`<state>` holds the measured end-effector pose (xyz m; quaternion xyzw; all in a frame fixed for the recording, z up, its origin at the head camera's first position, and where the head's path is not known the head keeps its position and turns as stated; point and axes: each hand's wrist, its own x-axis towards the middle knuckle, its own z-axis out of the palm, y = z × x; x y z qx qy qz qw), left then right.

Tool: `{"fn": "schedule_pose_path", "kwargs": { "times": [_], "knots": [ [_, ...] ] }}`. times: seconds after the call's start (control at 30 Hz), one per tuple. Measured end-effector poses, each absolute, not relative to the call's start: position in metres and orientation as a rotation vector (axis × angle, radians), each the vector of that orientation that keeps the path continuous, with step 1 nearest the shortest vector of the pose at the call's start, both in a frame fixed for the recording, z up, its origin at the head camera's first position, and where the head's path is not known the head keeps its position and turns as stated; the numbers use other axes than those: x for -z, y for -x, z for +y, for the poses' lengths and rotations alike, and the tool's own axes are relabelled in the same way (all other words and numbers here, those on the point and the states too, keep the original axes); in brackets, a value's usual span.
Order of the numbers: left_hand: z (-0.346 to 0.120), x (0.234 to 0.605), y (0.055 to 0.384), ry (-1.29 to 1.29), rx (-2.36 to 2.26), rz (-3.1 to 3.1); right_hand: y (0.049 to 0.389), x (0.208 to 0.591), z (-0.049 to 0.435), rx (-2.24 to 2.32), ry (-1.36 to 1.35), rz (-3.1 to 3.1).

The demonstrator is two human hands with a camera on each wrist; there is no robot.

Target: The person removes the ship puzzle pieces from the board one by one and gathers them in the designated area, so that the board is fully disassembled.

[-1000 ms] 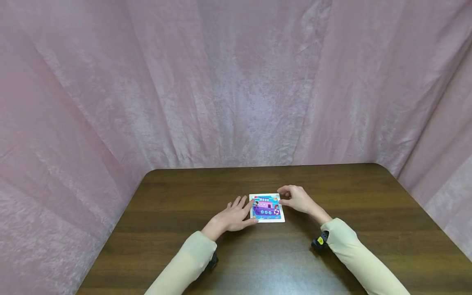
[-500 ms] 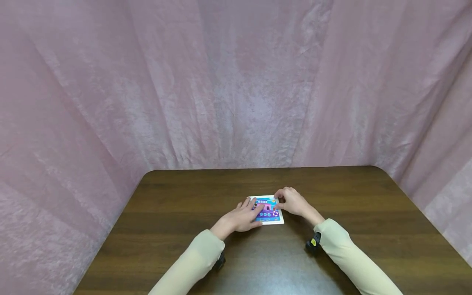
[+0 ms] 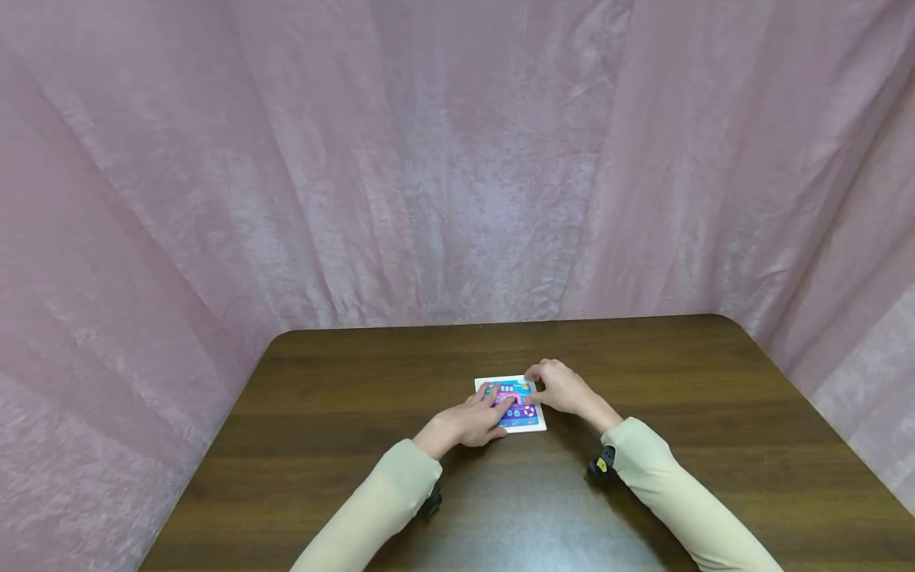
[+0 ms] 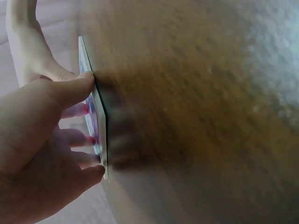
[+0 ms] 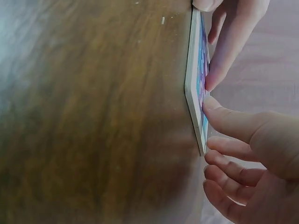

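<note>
A flat square picture board with a white border and a cartoon ship lies on the table. My left hand rests over its left part, fingers spread and nearly straight across the picture, hiding some of the ship. In the left wrist view the left thumb touches the board's near edge. At the board's right side is my right hand, fingers loosely bent. The right wrist view has the right thumb on the picture, with the index fingertip close to the corner and the other fingers curved beyond the edge.
The board lies on a dark brown wooden table with rounded far corners. Pink velvet curtain hangs behind the table and along both sides. Each pale green sleeve has a black wrist camera below it.
My left hand has slid right and farther over the picture. The right hand has moved left, its thumb and fingers now over the board's right side. The board has hardly shifted.
</note>
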<state>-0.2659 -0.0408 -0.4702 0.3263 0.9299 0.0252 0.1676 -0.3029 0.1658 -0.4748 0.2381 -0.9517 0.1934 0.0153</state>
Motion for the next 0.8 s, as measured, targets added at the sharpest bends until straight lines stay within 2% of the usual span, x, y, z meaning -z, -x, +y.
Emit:
{"fn": "schedule_pose_path", "kwargs": {
  "times": [0.43, 0.8],
  "knots": [
    [-0.0326, 0.4711, 0.2627, -0.953, -0.056, 2.598, 0.301, 0.4713, 0.1642, -0.474, -0.798, -2.981],
    [-0.0308, 0.4716, 0.268, -0.974, -0.099, 2.557, 0.3089, 0.4749, 0.1685, -0.628, -0.893, -2.952]
  ]
}}
